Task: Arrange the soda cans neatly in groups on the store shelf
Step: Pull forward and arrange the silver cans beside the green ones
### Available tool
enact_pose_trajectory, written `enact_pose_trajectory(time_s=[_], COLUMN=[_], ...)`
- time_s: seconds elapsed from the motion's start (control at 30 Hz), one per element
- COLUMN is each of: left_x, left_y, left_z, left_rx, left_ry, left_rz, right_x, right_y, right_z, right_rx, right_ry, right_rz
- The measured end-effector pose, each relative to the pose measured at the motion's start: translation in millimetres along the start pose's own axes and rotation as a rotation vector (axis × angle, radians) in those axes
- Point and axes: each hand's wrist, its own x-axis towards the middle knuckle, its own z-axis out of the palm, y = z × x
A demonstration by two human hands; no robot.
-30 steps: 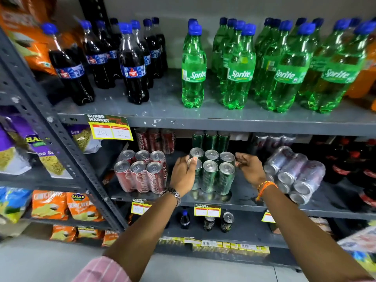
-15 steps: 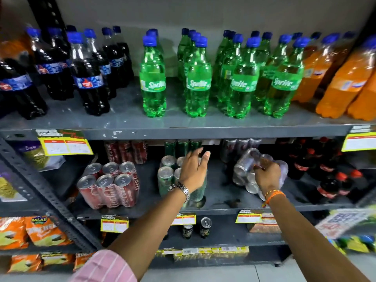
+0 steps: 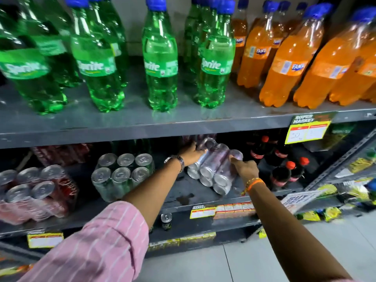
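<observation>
A shrink-wrapped pack of silver soda cans [image 3: 213, 169] lies tilted on its side on the middle shelf [image 3: 183, 197]. My left hand [image 3: 190, 152] grips its far left end, and my right hand [image 3: 245, 167] holds its right side near a can top. To the left stands an upright pack of green cans [image 3: 120, 176], silver tops up. Further left stands a pack of red cans [image 3: 38, 192]. More red and green cans stand blurred at the back of the shelf.
Green Sprite bottles [image 3: 160, 64] and orange Fanta bottles [image 3: 284, 64] fill the upper shelf. Small dark cola bottles with red caps [image 3: 284, 171] stand right of the silver pack. A single can [image 3: 166, 219] stands on the lower shelf. Yellow price tags hang along the shelf edges.
My view has swung right. My left hand left the green pack and moved onto the silver pack's far end. My right hand stays on the silver pack's right side.
</observation>
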Motion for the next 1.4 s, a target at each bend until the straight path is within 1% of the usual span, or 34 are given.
enact_pose_trajectory(time_s=[0.07,0.2,0.3,0.4,0.5,0.63,0.73,0.8,0.97,1.17,1.3,1.37,1.4], left_x=[11.1,25.2,26.1,21.3,9.9,-6.1,-29.5,-42.0,-62.1,-69.5,-71.2,-74.3,-75.5], left_y=[2.7,-2.4,-9.3,-22.1,-33.2,-49.6,-50.8,-52.2,-70.0,-91.4,-78.2,-63.1,-54.0], left_z=[9.2,20.1,19.2,14.7,11.6,14.5,20.1,27.1,49.4,66.7,59.1,45.7,37.6], left_rx=[-0.057,-0.051,-0.184,-0.264,-0.341,-0.425,-0.369,-0.310,-0.306,-0.316,-0.326,-0.398,-0.440], left_ry=[-0.024,0.067,0.020,0.043,0.127,0.265,0.409,0.476,0.535,0.527,0.509,0.477,0.451], left_rz=[-0.028,-0.033,-0.102,-0.132,-0.149,-0.131,-0.066,-0.038,0.050,0.083,0.066,0.073,0.086], right_x=[3.0,5.6,9.0,6.0,-0.1,-6.2,-12.1,-20.7,-35.4,-49.6,-53.5,-54.6,-55.9], right_y=[-1.6,-5.6,-8.4,-10.7,-15.1,-22.6,-16.9,-8.4,20.4,51.7,53.0,49.9,49.0], right_z=[3.0,6.4,6.2,4.5,2.7,2.4,1.6,0.6,-1.1,0.2,-2.6,-5.0,-6.2], right_rx=[0.027,0.053,0.073,0.059,0.028,-0.032,-0.094,-0.074,0.028,0.061,0.083,0.104,0.102], right_ry=[-0.012,-0.003,-0.051,-0.061,-0.064,-0.095,-0.129,-0.138,-0.190,-0.195,-0.201,-0.163,-0.117], right_rz=[0.009,0.028,0.028,-0.019,-0.144,-0.374,-0.555,-0.640,-0.659,-0.631,-0.618,-0.607,-0.606])
